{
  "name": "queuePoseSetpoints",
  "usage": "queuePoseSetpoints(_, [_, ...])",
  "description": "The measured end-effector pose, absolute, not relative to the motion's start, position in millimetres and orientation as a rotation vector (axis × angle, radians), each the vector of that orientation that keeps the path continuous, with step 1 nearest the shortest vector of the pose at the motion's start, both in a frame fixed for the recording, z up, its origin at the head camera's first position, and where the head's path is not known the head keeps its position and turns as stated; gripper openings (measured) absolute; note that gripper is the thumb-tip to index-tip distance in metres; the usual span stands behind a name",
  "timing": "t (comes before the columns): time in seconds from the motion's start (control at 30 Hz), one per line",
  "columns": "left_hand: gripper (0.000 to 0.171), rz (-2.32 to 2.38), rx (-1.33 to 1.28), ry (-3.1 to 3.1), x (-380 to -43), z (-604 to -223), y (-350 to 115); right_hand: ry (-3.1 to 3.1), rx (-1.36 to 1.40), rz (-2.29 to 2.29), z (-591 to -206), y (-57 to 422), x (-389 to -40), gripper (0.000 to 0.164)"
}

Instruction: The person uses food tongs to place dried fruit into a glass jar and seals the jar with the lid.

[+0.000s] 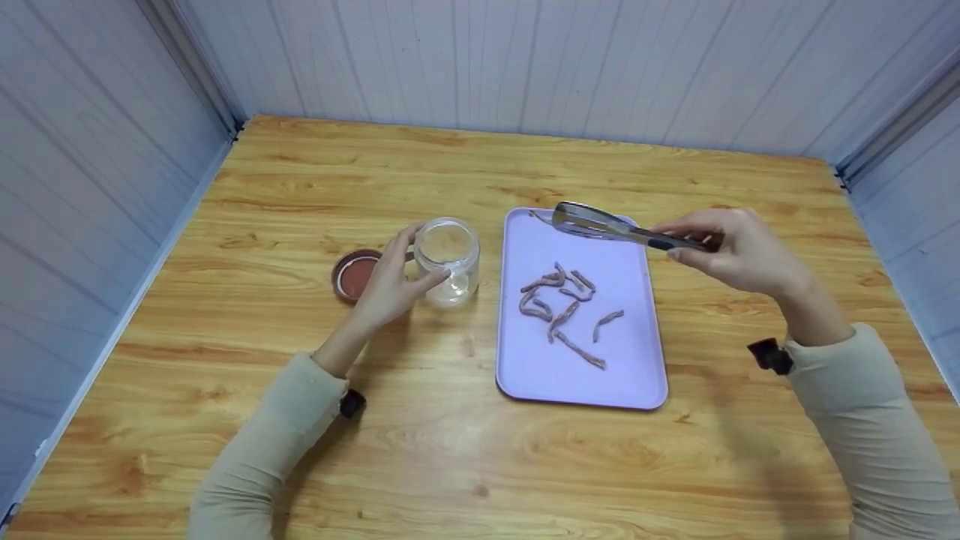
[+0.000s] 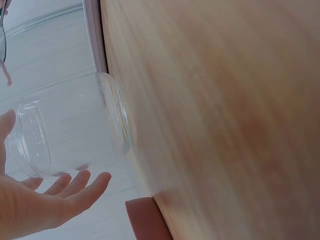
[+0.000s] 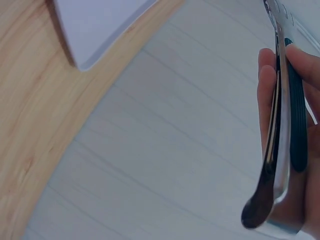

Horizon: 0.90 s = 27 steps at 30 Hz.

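My left hand (image 1: 388,286) holds a clear, wide-mouthed jar (image 1: 459,279) that stands upright on the table, thumb on the near side and fingers around the far side. In the left wrist view those fingers (image 2: 82,192) lie along the wall of the jar (image 2: 75,122). My right hand (image 1: 739,251) grips metal tongs (image 1: 600,223) with dark handle grips, above the far end of a lilac tray (image 1: 585,388). A thin brownish strip (image 2: 6,74) hangs from the tongs' tips. Several similar strips (image 1: 577,350), like dried meat, lie on the tray.
A reddish-brown round lid (image 1: 356,274) lies left of the jar, partly behind the left hand. The wooden table (image 1: 420,465) is enclosed by pale panelled walls (image 1: 487,67) at the back and sides.
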<state>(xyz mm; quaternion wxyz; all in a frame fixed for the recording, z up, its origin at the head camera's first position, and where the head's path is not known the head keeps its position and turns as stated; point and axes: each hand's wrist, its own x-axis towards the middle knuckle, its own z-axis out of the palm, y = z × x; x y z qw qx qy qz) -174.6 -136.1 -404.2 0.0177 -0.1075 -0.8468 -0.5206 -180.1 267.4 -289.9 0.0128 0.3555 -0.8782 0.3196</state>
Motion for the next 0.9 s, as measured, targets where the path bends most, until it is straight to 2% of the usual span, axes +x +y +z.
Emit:
queuePoseSetpoints(0.43, [0.072, -1.642, -0.405, -2.574, -174, -405, -136, -2.728, 1.286, 1.086, -298, 220, -198, 0.025])
queuePoseSetpoints(0.73, [0.075, -1.616, -0.338, -2.617, -174, -403, -135, -2.75, 1.362, 1.151, -278, 179, -186, 0.026])
queuePoseSetpoints(0.9, [0.077, -1.613, -0.327, -2.627, -174, -404, -135, -2.765, 1.347, 1.163, -279, 168, -185, 0.027])
